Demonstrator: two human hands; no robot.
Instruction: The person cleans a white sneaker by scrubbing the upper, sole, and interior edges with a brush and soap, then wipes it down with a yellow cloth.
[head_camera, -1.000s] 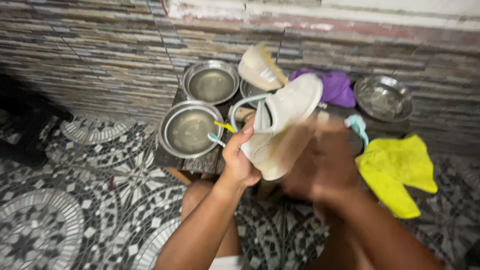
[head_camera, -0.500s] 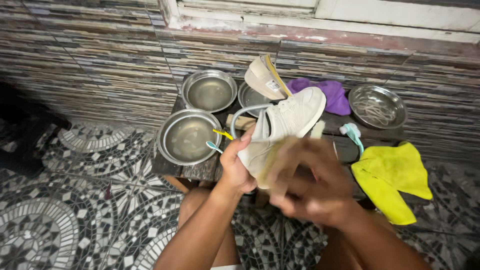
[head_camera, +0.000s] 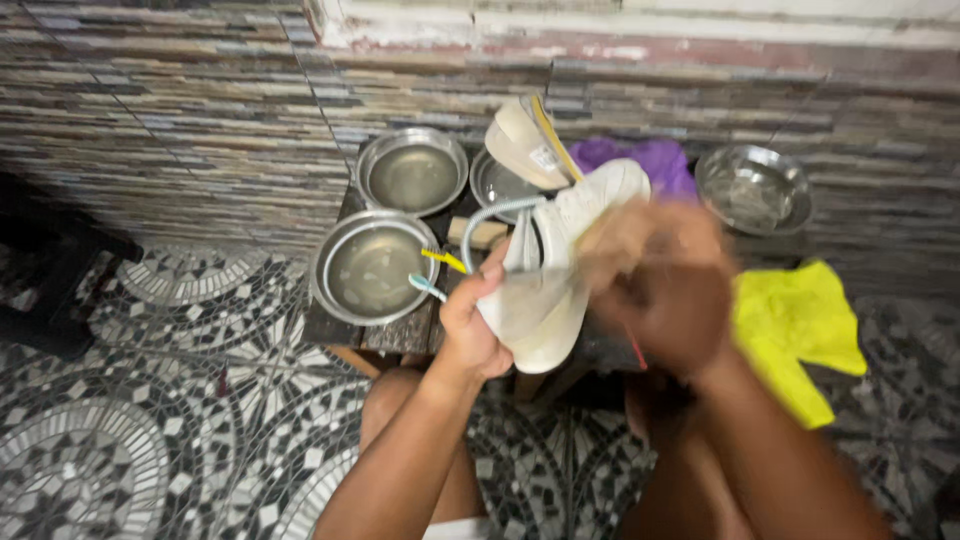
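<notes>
My left hand (head_camera: 470, 325) grips a white sneaker (head_camera: 540, 300) by its heel end, toe pointing up and away from me. My right hand (head_camera: 665, 290) is blurred with motion and pressed against the sneaker's right side near the toe. It is closed on what looks like a pale-bristled brush (head_camera: 608, 228), though the blur hides its shape. A second pale shoe (head_camera: 525, 140) rests sole-up in a small steel bowl (head_camera: 492, 185) behind.
On a low dark wooden table (head_camera: 400, 330) stand two steel bowls of water (head_camera: 372, 265) (head_camera: 412, 170) and a third bowl (head_camera: 752, 188) at the right. Yellow (head_camera: 440, 258) and teal (head_camera: 425, 285) toothbrushes, a purple cloth (head_camera: 650, 155) and a yellow cloth (head_camera: 795, 320) lie there. Tiled wall behind, mosaic floor below.
My right hand has swept up the sneaker from the sole's lower end towards the toe, now covering the table's right middle. My left hand keeps its hold on the sneaker.
</notes>
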